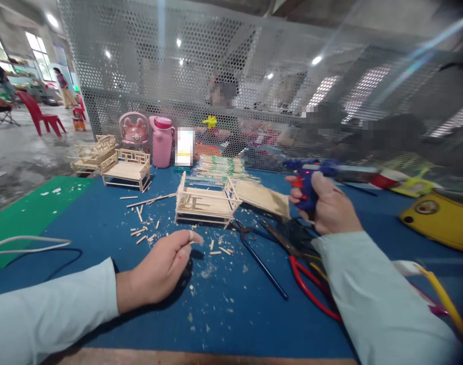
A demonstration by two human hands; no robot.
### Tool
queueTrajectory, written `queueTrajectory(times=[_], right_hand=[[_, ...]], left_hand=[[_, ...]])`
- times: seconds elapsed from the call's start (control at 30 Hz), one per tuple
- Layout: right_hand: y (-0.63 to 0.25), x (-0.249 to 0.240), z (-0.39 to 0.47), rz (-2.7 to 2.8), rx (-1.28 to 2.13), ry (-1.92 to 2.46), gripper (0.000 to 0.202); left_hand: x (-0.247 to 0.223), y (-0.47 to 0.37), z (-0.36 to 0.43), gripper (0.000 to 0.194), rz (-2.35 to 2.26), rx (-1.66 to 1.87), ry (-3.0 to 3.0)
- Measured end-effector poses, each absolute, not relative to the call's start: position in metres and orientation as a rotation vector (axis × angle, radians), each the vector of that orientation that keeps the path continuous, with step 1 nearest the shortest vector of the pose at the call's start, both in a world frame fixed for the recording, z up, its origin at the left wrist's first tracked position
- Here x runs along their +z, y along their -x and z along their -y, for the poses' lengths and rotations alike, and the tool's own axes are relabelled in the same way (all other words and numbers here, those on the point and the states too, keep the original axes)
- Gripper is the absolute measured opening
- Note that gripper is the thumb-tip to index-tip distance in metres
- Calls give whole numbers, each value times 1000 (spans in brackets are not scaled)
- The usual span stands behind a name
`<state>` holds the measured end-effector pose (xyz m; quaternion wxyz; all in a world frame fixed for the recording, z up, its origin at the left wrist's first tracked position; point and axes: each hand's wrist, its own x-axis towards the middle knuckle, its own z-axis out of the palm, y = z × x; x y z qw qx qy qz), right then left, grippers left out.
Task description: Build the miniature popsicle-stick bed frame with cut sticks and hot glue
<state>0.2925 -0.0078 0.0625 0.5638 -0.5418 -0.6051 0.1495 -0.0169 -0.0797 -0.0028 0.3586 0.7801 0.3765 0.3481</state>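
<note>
My right hand is wrapped round a blue hot glue gun with a red trigger, raised over the table's right half and blurred by motion. Resting on the blue tabletop, my left hand has its fingers curled, a pale band round one finger; the underside is hidden, so I cannot tell whether anything is in it. Just beyond it stands a small wooden stick frame like a miniature daybed. A flat stick panel leans down at its right side. Loose stick offcuts lie scattered near my left hand.
Pincers and red-handled scissors lie between my arms. Behind stand finished-looking miniature benches, a pink bottle, a lit phone and bundled sticks. A perforated metal screen closes off the back, with people beyond.
</note>
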Motion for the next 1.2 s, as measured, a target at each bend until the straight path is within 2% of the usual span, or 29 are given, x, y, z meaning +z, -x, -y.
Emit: queueTrajectory(times=[0.07, 0.17, 0.27, 0.4, 0.53, 0.77, 1.2], right_hand=[[-283, 70, 30, 1411, 630, 1263, 37], [-270, 70, 55, 1661, 733, 1264, 38], [-258, 64, 63, 1934, 668, 1348, 44], [-246, 59, 61, 2022, 574, 1450, 52], [-246, 55, 57, 2019, 466, 1522, 56], [-247, 53, 57, 1998, 343, 1552, 56], [-241, 50, 58, 1997, 329, 1555, 53]], left_hand=[[-3, 17, 77, 27, -985, 878, -2021], [-3, 16, 74, 29, -980, 801, -2013], [-4, 16, 73, 31, -979, 754, -1996], [-6, 14, 73, 31, -992, 746, -1927], [-4, 14, 72, 18, -946, 727, -1883], [0, 14, 74, 17, -924, 722, -1959], [-1, 15, 76, 16, -881, 650, -2025]])
